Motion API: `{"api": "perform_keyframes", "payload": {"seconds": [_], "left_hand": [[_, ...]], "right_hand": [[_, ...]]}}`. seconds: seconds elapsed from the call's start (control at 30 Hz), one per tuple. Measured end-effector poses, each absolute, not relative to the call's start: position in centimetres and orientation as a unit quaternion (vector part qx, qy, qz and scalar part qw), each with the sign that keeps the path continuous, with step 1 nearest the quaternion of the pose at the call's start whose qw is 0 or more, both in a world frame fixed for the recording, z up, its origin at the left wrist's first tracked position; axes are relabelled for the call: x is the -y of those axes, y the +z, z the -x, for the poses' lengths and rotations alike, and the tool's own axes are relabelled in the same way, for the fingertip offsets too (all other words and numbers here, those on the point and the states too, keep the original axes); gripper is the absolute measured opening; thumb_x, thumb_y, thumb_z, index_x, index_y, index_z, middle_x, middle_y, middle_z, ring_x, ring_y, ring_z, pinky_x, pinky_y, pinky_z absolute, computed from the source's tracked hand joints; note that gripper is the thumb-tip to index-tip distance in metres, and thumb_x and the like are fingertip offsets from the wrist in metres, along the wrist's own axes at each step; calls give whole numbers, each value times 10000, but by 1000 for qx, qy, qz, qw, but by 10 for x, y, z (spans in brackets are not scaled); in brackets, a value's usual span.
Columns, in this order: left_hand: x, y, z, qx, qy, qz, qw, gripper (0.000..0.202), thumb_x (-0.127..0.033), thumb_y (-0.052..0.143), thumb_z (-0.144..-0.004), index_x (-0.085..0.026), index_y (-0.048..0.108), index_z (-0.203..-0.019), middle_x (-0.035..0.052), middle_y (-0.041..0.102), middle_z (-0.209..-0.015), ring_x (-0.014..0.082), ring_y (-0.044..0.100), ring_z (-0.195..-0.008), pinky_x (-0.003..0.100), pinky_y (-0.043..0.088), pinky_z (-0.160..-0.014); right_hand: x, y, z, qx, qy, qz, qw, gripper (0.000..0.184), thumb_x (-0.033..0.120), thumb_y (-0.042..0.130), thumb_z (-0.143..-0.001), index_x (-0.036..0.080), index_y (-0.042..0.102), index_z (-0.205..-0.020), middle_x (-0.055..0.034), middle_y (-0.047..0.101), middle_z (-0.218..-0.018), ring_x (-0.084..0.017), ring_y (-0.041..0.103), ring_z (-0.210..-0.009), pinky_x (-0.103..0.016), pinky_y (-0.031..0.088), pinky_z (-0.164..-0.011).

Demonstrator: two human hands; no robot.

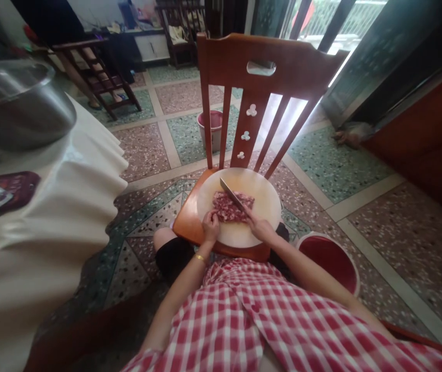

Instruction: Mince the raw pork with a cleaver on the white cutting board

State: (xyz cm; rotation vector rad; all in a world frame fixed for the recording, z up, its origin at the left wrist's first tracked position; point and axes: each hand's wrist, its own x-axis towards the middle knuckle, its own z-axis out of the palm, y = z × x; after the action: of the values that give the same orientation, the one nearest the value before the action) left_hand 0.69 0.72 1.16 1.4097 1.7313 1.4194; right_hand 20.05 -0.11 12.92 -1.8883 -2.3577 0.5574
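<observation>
A round pale cutting board [262, 199] lies on the seat of a wooden chair [259, 67]. A pile of chopped red meat [226, 209] sits in the board's middle. My right hand [258, 226] is closed round the handle of a knife [232, 194], whose blade lies slanted over the meat. My left hand [210, 226], fingers curled, rests at the near left edge of the meat; a gold bangle is on that wrist.
A red bucket [331, 258] stands on the floor to the right of my knees, a pink bucket [212, 126] beyond the chair. At left, a table with a white cloth [62, 206] carries a metal bowl [15, 106] and a dark red phone [15, 187].
</observation>
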Motion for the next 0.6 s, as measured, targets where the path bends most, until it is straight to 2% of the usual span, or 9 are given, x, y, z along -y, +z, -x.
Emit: {"api": "perform_keyframes", "payload": {"seconds": [0.07, 0.2, 0.23, 0.3, 0.37, 0.43, 0.5, 0.6], "left_hand": [[-6, 11, -7, -632, 519, -524, 240, 197, -173, 422, -813, -175, 610, -873, 40, 635, -841, 144, 589, -813, 270, 466, -783], [-6, 10, -8, -631, 520, -529, 227, 196, -180, 422, -821, -179, 608, -880, 44, 635, -858, 147, 585, -827, 281, 463, -804], [-6, 10, -8, -631, 520, -531, 224, 195, -179, 422, -821, -180, 609, -877, 45, 635, -858, 148, 584, -828, 283, 462, -806], [-6, 10, -9, -632, 519, -532, 220, 195, -172, 419, -817, -179, 609, -865, 45, 634, -844, 149, 585, -814, 282, 465, -793], [-6, 11, -9, -635, 515, -533, 219, 193, -165, 420, -812, -179, 607, -857, 43, 632, -830, 149, 585, -803, 280, 467, -780], [-5, 11, -9, -634, 512, -537, 219, 192, -162, 421, -810, -180, 606, -857, 41, 632, -825, 149, 585, -807, 279, 467, -780], [-5, 10, -9, -630, 511, -541, 220, 192, -167, 421, -814, -182, 605, -865, 41, 634, -837, 151, 586, -823, 282, 465, -792], [-5, 9, -9, -629, 513, -541, 220, 194, -172, 418, -821, -184, 605, -874, 45, 636, -852, 154, 585, -834, 286, 464, -802]], "right_hand": [[1, 138, -203, 771, 183, 607, 65, 527, 273, 387, -912, 250, 256, -1422, -65, 710, -931, -228, 673, -729, -284, 502, -636], [0, 158, -201, 779, 151, 567, 218, 532, 277, 300, -938, 210, 157, -1447, -93, 586, -1216, -208, 630, -938, -289, 485, -792], [0, 155, -200, 779, 150, 565, 226, 529, 271, 292, -938, 196, 162, -1446, -99, 565, -1243, -207, 620, -962, -290, 481, -809], [3, 140, -202, 783, 174, 568, 184, 521, 258, 319, -927, 204, 214, -1435, -89, 580, -1226, -209, 627, -950, -288, 489, -794], [7, 128, -207, 781, 209, 577, 114, 509, 255, 361, -914, 245, 275, -1415, -61, 635, -1145, -215, 647, -896, -291, 503, -752], [10, 129, -211, 775, 220, 586, 84, 503, 264, 370, -913, 270, 286, -1409, -49, 679, -1048, -224, 660, -846, -302, 509, -723], [9, 143, -209, 779, 201, 582, 119, 510, 278, 348, -923, 263, 247, -1423, -61, 685, -1027, -228, 658, -848, -311, 506, -731], [2, 160, -194, 792, 160, 546, 221, 525, 280, 308, -936, 232, 176, -1442, -87, 591, -1209, -211, 612, -987, -298, 481, -819]]}}
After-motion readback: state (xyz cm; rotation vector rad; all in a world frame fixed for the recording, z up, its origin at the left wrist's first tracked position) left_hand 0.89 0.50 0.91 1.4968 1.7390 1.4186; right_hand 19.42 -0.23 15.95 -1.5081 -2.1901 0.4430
